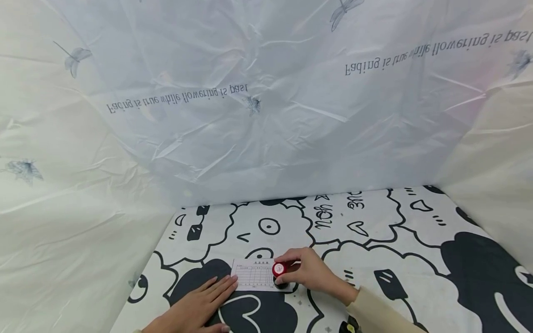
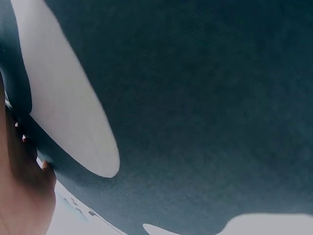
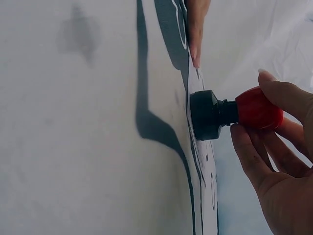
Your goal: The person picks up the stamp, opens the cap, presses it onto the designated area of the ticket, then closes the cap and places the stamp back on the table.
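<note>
A white paper form [image 1: 253, 275] with a printed grid lies on the patterned cloth. With straight fingers, my left hand [image 1: 204, 300] rests at its left edge, the fingertips touching the paper. My right hand [image 1: 306, 273] pinches the red knob of a hand stamp [image 1: 279, 269] between thumb and fingers. In the right wrist view the stamp [image 3: 208, 115] has a round black base, which stands against the paper at its right end. What is under the base is hidden. The left wrist view shows part of the left hand [image 2: 27, 186] at its edge.
A black-and-white cartoon cloth [image 1: 350, 259] covers the work surface. Pale plastic sheeting [image 1: 266, 138] with printed lettering and dragonflies rises behind it and at both sides. A small black and yellow thing [image 1: 350, 326] shows at the bottom edge below the right sleeve.
</note>
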A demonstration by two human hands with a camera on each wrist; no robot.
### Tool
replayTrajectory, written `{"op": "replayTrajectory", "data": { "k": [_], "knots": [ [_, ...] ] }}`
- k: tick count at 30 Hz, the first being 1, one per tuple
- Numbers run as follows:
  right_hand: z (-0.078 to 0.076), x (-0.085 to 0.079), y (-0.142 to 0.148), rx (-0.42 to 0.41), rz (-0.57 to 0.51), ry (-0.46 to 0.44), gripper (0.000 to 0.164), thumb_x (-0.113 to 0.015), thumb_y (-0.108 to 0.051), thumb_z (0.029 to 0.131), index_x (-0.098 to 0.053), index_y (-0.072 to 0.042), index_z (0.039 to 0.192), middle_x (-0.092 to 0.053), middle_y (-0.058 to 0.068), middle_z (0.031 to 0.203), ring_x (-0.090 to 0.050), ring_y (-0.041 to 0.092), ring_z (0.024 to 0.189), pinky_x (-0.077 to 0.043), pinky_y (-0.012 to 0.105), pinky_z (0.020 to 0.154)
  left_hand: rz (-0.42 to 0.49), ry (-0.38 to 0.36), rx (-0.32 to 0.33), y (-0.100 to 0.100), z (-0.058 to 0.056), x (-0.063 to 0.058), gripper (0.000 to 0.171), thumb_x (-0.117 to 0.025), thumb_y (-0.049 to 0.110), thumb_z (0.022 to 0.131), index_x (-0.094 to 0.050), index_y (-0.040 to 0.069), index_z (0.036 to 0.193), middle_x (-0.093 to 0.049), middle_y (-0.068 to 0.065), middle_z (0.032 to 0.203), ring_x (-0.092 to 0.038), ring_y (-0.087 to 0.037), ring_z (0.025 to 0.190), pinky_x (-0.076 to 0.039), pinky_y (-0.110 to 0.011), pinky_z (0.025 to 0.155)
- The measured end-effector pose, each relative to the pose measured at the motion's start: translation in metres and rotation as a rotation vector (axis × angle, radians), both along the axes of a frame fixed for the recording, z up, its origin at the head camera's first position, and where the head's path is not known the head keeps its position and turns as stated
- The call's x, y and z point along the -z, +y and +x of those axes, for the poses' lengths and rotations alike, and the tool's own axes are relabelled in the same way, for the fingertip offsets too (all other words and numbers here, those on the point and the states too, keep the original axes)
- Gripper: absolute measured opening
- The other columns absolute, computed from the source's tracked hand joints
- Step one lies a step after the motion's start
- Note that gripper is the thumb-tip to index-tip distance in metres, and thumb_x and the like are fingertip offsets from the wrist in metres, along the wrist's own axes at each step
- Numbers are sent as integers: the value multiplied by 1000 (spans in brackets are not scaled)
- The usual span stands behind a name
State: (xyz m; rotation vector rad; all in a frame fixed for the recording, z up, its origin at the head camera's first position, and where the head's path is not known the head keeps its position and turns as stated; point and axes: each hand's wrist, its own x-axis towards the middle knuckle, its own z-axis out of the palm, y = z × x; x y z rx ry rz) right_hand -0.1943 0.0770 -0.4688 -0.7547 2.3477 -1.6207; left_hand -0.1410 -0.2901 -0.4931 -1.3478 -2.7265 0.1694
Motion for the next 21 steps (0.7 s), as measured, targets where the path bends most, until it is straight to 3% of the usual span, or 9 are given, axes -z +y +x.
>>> {"op": "replayTrajectory", "data": {
  "k": [21],
  "knots": [
    [1,-1,0,-20,10,1,46,-91,-23,82,-77,-4,122,-76,3,110,-69,6,91,-62,21,78,-11,50,7,-1,-3,6,83,-43,70,104,-29,18,167,-37,3,172,-44,-18,154,16,-14,126]
  ]
}}
